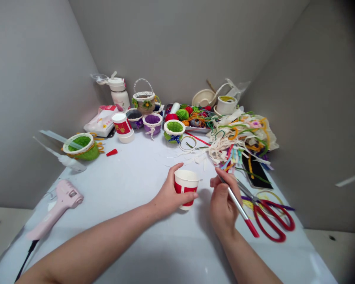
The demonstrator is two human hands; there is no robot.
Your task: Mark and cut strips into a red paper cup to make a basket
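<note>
My left hand [173,193] is wrapped round a white and red paper cup [185,183], its open mouth facing up, near the middle of the table. To the right of the cup, my right hand [225,201] grips a slim silver pen-like tool with a red end [239,207]. The red end points down toward my wrist, and its other tip is hidden by my fingers. The tool and the cup are apart. Red-handled scissors [266,215] lie just right of my right hand, over a purple pen [286,207].
A pink glue gun [59,203] lies at the left, near a green basket [85,148]. Small woven baskets [152,124], paper cups [122,128] and a tray of yarn [192,127] line the back. Yarn scraps [236,136] and a phone [257,171] lie at the right.
</note>
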